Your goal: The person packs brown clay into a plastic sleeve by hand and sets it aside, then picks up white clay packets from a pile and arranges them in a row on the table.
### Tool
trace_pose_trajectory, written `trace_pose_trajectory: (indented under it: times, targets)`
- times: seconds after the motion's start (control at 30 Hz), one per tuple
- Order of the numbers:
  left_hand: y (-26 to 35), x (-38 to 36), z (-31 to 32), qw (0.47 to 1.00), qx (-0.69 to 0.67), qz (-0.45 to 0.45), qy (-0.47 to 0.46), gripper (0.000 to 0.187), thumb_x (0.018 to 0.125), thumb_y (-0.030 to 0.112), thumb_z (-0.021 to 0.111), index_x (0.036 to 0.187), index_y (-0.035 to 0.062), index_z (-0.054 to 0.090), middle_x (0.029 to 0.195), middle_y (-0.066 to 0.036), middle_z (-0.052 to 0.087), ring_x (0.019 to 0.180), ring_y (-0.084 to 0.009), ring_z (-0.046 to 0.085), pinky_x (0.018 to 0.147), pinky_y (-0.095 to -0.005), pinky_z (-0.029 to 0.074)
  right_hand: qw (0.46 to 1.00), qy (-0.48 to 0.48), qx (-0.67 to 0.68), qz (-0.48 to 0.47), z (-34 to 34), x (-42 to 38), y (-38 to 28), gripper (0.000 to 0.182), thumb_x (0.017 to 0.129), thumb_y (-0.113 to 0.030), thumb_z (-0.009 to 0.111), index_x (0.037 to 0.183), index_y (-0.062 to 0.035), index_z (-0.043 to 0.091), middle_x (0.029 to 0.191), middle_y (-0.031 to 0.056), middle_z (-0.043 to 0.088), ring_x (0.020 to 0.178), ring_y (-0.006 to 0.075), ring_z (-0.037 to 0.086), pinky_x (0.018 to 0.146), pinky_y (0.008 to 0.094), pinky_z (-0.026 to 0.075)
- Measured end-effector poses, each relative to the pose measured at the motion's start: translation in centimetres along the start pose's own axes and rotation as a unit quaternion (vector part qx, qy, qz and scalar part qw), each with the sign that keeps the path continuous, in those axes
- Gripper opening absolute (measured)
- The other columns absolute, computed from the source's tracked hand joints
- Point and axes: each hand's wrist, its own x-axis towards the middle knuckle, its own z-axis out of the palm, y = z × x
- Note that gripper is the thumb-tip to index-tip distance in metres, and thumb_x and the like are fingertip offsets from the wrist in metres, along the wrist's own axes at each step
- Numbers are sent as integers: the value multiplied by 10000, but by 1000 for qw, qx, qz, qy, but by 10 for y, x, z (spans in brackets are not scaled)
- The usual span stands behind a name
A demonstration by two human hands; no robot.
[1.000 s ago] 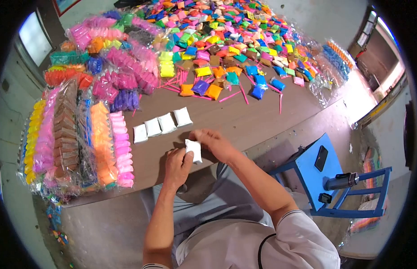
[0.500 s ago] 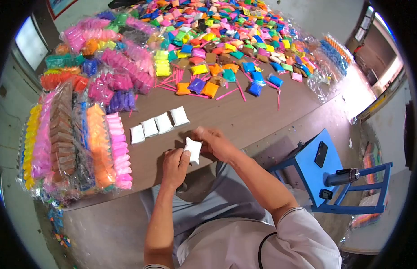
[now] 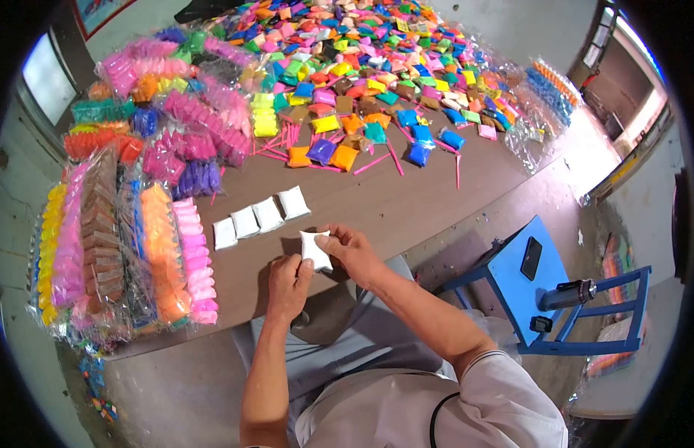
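Note:
A small white pillow-shaped packet is held between both hands just above the table's near edge. My left hand pinches its lower left side with thumb and curled fingers. From the right, my right hand grips the packet, its thumb lying on the upper face. Beyond them on the brown table, several similar white packets lie side by side in a slanting row. What the packet contains cannot be seen.
A big heap of coloured packets covers the table's far part, with pink sticks along its front. Clear bags of packets stand at left. On the right, a blue stool carries a phone and a bottle.
My right hand has moved onto the white packet, its thumb now pressing the top face. The left hand keeps its hold. The view has shifted slightly.

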Motion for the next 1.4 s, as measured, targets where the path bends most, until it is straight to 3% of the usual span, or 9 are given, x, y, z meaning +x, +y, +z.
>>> trace_pose_trajectory:
  times: [0.2, 0.27, 0.4, 0.57, 0.67, 1.03, 1.13, 1.23, 1.4]
  targets:
    - [2, -1, -1, 1000, 22, 3, 7, 397, 984, 347, 522, 746, 29, 533, 699, -162, 555, 718, -370, 531, 729, -463, 397, 999, 12, -29, 11, 8, -17, 5, 203, 970, -157, 630, 1106, -7, 650, 880, -10, 635, 754, 58, 545, 663, 242, 465]
    - [6, 0, 0, 998, 42, 31, 21, 319, 957, 292, 563, 772, 32, 575, 714, -144, 586, 723, -350, 551, 748, -448, 403, 977, 44, -205, -34, -1, -9, -2, 180, 973, -152, 613, 1049, 3, 664, 830, -19, 626, 725, 57, 529, 650, 254, 456]
    - [9, -2, 1, 997, 52, 47, 40, 248, 929, 244, 587, 795, 36, 613, 724, -128, 607, 727, -334, 567, 766, -436, 407, 971, 78, -193, -120, -35, 43, -14, 186, 970, -154, 603, 995, 19, 666, 782, -14, 609, 727, 49, 517, 638, 265, 452]
    - [13, 0, 1, 997, 51, 42, 38, 207, 886, 191, 616, 753, 33, 622, 715, -129, 609, 736, -330, 577, 781, -436, 416, 869, 81, -465, -148, -53, 95, -29, 260, 891, -213, 673, 1010, 15, 638, 828, 162, 664, 735, 283, 634, 692, 390, 498]
    - [14, 0, 0, 997, 49, 47, 47, 194, 873, 173, 623, 741, 30, 617, 709, -128, 608, 732, -330, 576, 785, -436, 419, 845, 126, -495, -160, -44, 101, -27, 318, 853, -238, 706, 1037, 5, 615, 907, 227, 660, 820, 391, 642, 732, 446, 507]
    - [13, -2, 0, 997, 53, 42, 46, 191, 856, 162, 641, 721, 34, 597, 690, -117, 593, 709, -328, 560, 762, -435, 415, 801, 108, -558, -186, -34, 101, -30, 227, 850, -230, 711, 915, -27, 633, 867, 191, 642, 755, 383, 626, 673, 447, 497]
    - [14, -1, 0, 997, 53, 43, 47, 191, 854, 159, 641, 716, 35, 594, 691, -115, 592, 716, -325, 560, 763, -435, 413, 792, 131, -555, -218, -32, 97, -31, 201, 833, -173, 703, 963, -48, 614, 898, 190, 614, 862, 397, 608, 738, 472, 497]
    - [15, -1, 0, 996, 61, 49, 49, 184, 850, 152, 641, 713, 38, 595, 696, -112, 597, 726, -319, 563, 769, -433, 411, 737, 116, -565, -352, -25, 92, -31, 211, 820, -147, 718, 1005, -91, 634, 939, 146, 584, 889, 356, 601, 730, 439, 498]
    - [18, 0, 1, 995, 63, 60, 46, 163, 840, 135, 637, 711, 42, 600, 708, -105, 610, 735, -314, 567, 780, -436, 410, 749, 88, -569, -328, -32, 105, -17, 192, 806, -128, 711, 978, -88, 636, 943, 136, 590, 885, 349, 604, 729, 437, 501]
